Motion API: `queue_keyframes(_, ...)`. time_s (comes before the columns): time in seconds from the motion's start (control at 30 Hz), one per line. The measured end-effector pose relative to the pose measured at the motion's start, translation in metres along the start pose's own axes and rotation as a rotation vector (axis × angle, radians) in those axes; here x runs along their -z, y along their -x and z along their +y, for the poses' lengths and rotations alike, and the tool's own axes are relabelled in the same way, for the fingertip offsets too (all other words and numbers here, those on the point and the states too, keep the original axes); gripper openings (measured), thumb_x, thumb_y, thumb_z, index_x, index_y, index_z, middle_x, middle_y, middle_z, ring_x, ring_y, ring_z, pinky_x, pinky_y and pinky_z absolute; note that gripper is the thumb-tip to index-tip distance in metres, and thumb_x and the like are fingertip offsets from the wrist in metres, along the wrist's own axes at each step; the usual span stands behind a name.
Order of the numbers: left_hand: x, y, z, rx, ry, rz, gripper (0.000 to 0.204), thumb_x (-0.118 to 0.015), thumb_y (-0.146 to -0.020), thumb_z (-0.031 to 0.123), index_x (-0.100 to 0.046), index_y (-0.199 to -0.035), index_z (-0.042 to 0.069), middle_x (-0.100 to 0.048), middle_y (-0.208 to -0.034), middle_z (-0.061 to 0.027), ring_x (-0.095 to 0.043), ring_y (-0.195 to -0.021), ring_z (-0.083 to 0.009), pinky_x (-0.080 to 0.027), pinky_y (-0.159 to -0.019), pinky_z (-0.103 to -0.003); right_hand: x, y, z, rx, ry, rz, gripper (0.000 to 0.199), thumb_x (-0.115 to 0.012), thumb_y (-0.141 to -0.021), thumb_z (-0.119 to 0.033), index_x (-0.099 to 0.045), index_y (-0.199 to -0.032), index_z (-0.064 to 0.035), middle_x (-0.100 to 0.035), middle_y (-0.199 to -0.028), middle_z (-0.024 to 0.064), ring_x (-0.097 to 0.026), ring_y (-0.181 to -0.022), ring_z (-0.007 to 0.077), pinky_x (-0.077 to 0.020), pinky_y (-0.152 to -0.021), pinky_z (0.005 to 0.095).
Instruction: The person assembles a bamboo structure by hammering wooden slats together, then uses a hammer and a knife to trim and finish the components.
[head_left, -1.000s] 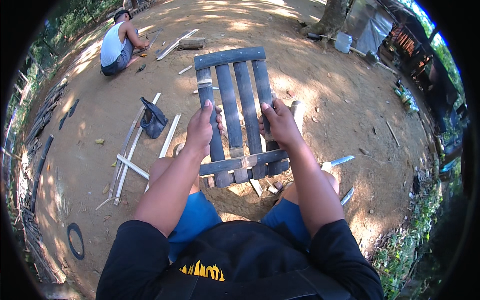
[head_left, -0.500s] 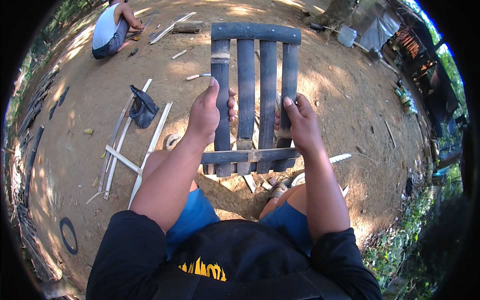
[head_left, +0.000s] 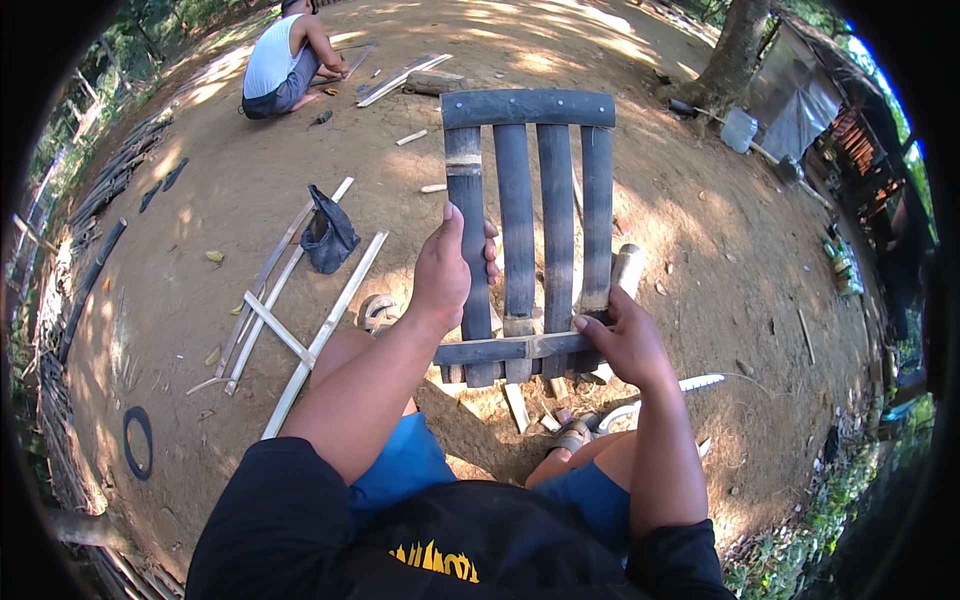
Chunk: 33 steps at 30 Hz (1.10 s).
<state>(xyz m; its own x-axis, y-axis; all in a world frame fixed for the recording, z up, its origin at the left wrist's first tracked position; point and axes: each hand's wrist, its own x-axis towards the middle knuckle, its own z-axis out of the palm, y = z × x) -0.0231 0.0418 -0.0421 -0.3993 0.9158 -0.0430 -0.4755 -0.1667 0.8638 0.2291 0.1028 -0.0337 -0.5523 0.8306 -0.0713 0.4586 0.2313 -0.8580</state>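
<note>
A dark slatted bamboo panel (head_left: 517, 220) is held up before me, its slats joined by a curved top rail and a lower crossbar. Rivet-like heads dot the top rail. My left hand (head_left: 447, 272) is closed round the left outer slat, thumb in front and fingertips showing behind it. Lower on the other side, my right hand (head_left: 632, 340) grips the panel's right end by the crossbar, its thumb on the front. Behind that hand a pale round piece (head_left: 628, 266) sticks up. Below the panel, a toothed saw blade (head_left: 700, 382) shows beside my right forearm.
Pale wood strips (head_left: 322, 338) and a black plastic bag (head_left: 328, 232) lie on the dirt to the left. A black ring (head_left: 138, 443) is farther left. Another person (head_left: 285, 65) squats at the far left. A tree trunk (head_left: 738, 55) and a shelter (head_left: 800, 90) stand far right.
My right hand has slid down from the right outer slat to the crossbar's end. My left hand keeps its hold. The view has shifted, so the surroundings sit lower and farther right.
</note>
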Motion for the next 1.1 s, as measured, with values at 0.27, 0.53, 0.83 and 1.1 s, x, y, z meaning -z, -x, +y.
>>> queue_keyframes(0.27, -0.002, 0.002, -0.006, 0.038, -0.044, 0.049, 0.063, -0.041, -0.101, 0.066, -0.057, -0.1, 0.005, -0.056, -0.075, -0.0037, -0.056, -0.065, -0.0151, -0.05, -0.063, -0.03, 0.006, 0.007, -0.01, -0.033, 0.169, 0.015, 0.044, -0.075, -0.09, -0.023, -0.059, -0.123, 0.0, -0.073, -0.104, 0.0198, -0.071, -0.099, 0.0312, -0.0525, -0.086, 0.0403)
queue_keyframes(0.53, 0.004, 0.002, -0.014, 0.032, 0.098, 0.217, 0.06, -0.036, -0.105, 0.063, -0.056, -0.099, 0.007, -0.055, -0.075, -0.0029, -0.055, -0.063, -0.0152, -0.049, -0.061, -0.031, 0.013, 0.011, 0.004, 0.043, 0.057, 0.249, 0.062, -0.074, -0.093, -0.024, -0.049, -0.146, -0.0039, -0.066, -0.122, 0.0146, -0.064, -0.11, 0.0238, -0.0533, -0.091, 0.0377)
queue_keyframes(0.83, 0.018, 0.014, -0.008, -0.076, 0.41, 0.548, 0.051, -0.035, -0.107, 0.058, -0.053, -0.101, 0.01, -0.055, -0.079, -0.0019, -0.053, -0.069, -0.0151, -0.047, -0.066, -0.03, 0.01, 0.008, 0.007, 0.009, -0.058, 0.329, 0.06, -0.069, -0.098, -0.026, -0.045, -0.147, -0.0017, -0.061, -0.129, 0.0151, -0.061, -0.113, 0.0229, -0.0522, -0.095, 0.0362)
queue_keyframes(1.1, 0.013, 0.023, -0.001, -0.108, 0.45, 0.67, 0.053, -0.029, -0.108, 0.056, -0.052, -0.108, 0.008, -0.052, -0.084, -0.0035, -0.052, -0.073, -0.0157, -0.048, -0.07, -0.032, -0.007, 0.003, 0.014, -0.033, -0.39, 0.087, 0.062, -0.066, -0.1, -0.026, -0.041, -0.149, 0.0027, -0.066, -0.118, 0.0134, -0.062, -0.104, 0.0195, -0.0507, -0.092, 0.034)
